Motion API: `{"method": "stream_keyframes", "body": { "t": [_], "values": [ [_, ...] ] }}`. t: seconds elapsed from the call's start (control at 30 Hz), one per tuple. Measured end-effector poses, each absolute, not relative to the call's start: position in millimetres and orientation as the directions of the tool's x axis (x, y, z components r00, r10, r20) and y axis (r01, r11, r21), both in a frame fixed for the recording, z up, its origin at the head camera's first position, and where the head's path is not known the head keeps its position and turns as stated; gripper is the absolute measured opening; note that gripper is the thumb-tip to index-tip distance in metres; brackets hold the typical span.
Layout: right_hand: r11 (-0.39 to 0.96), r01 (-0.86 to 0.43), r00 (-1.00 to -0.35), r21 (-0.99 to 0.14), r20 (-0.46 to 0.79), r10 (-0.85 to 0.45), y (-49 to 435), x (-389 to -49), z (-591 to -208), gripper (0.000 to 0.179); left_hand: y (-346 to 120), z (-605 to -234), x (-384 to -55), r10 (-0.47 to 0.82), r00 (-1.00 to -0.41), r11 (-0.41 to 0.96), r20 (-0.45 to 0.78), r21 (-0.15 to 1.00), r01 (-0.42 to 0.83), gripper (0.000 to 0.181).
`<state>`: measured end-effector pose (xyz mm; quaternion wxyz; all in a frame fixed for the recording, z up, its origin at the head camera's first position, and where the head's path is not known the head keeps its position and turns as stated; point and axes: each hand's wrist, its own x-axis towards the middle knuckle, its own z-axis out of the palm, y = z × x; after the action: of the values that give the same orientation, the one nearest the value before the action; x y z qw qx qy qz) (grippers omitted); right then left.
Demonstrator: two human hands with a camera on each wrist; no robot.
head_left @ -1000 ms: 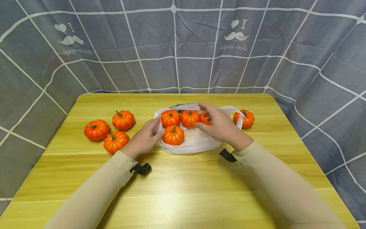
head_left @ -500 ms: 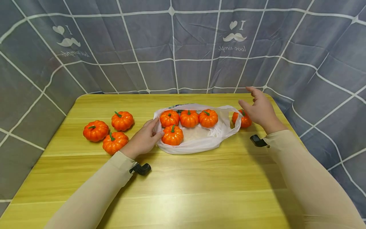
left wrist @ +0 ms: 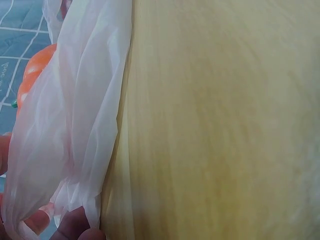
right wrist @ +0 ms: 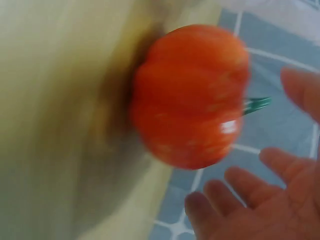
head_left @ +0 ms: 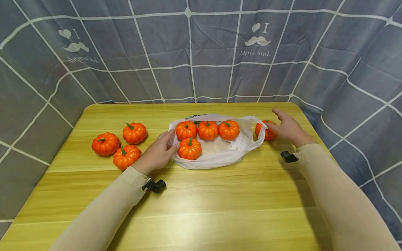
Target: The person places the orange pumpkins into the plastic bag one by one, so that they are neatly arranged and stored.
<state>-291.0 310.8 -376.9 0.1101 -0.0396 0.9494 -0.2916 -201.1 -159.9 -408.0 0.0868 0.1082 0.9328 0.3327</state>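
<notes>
My left hand [head_left: 157, 152] grips the left edge of a white plastic bag [head_left: 216, 161], which lies with its mouth spread wide. Several small orange pumpkins with green stems, one of them the front pumpkin [head_left: 189, 149], sit inside. In the left wrist view, fingertips [left wrist: 75, 225] show at the folds of the bag. My right hand [head_left: 290, 130], fingers spread, is at a single pumpkin [head_left: 261, 130] just right of the bag. The right wrist view shows that pumpkin [right wrist: 192, 95] standing on the table, with a gap between it and the fingers.
Three more pumpkins, among them the nearest pumpkin [head_left: 126, 157], stand in a group left of the bag. The bag's handle loop [head_left: 260, 139] reaches the right pumpkin. A grey checked curtain [head_left: 213, 80] hangs behind the wooden table [head_left: 201, 209].
My right hand has moved from above the bag out to the right, then lowered toward the single pumpkin. A pumpkin it partly covered in the bag now shows fully. My left hand stays put.
</notes>
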Motion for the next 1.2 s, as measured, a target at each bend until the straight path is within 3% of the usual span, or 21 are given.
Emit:
{"method": "stream_keyframes", "body": {
  "t": [0.3,0.67,1.2],
  "values": [
    [0.799,-0.051,-0.932,-0.599,-0.260,-0.254,318.6,-294.7,-402.3,0.104,-158.9,-406.4,-200.2,0.256,-0.962,0.761,-0.093,0.633,0.141,0.078],
    [0.708,0.014,-0.934,-0.706,-0.262,-0.243,319.3,-294.3,-412.0,0.104,-160.8,-407.9,-199.5,0.251,-0.964,0.751,-0.091,0.646,0.135,0.078],
    [0.691,0.048,-0.929,-0.721,-0.286,-0.234,321.7,-291.1,-415.0,0.106,-159.8,-407.2,-198.9,0.255,-0.963,0.751,-0.093,0.646,0.136,0.078]
  ]
}}
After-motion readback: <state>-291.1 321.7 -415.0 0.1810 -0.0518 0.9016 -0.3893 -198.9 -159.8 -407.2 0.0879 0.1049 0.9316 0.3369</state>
